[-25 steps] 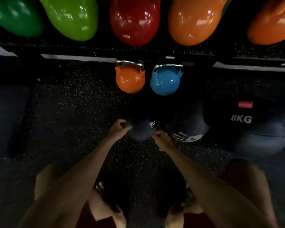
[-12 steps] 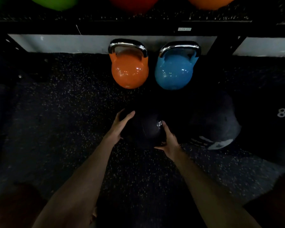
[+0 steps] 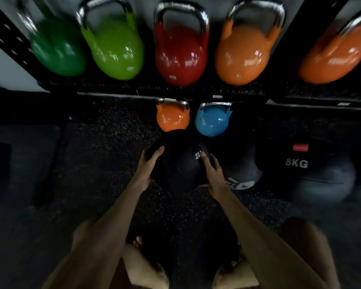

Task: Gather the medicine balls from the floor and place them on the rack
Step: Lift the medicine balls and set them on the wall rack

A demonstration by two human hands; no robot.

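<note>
1. Black ball (image 3: 176,166) sits squeezed between both palms, low over the floor (image 3: 88,163) and just before the orange kettlebell (image 3: 172,118). I cannot tell whether it is off the rubber.
2. Left hand (image 3: 148,170) and right hand (image 3: 213,176) press opposite sides with fingers flat and spread, not curled. It looks too wide for a one-handed grip.
3. Second ball (image 3: 243,170) and 8KG ball (image 3: 313,172) lie on the floor to the right.
4. Rack (image 3: 113,89) above carries kettlebells (image 3: 180,57), so the lift likely goes up there.

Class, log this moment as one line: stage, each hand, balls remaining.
stage: pickup | left hand: on black medicine ball | right hand: on same ball | remaining: grey ball, 8KG ball
</note>
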